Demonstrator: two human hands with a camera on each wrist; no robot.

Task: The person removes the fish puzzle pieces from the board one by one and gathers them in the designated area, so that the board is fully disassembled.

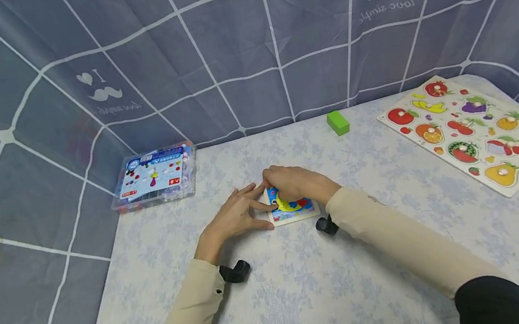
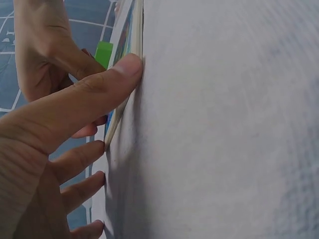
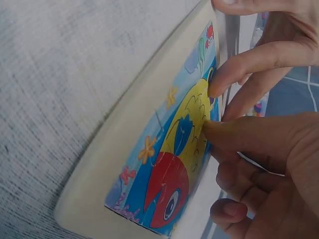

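Observation:
A small puzzle board in a pale frame lies on the table; its picture shows a yellow fish and a red fish head on blue. My left hand spreads its fingers at the board's left side. Its thumb rests along the near edge, while the index fingertip touches the picture by the yellow fish. From the far side my right hand reaches over the board. Its thumb presses on the yellow fish, and its other fingers are bent near the far edge.
A clear plastic box with a printed label sits at the back left. Behind the board is a green block. A fruit knob puzzle lies at the right. A grey-blue checked curtain hangs along the back and left.

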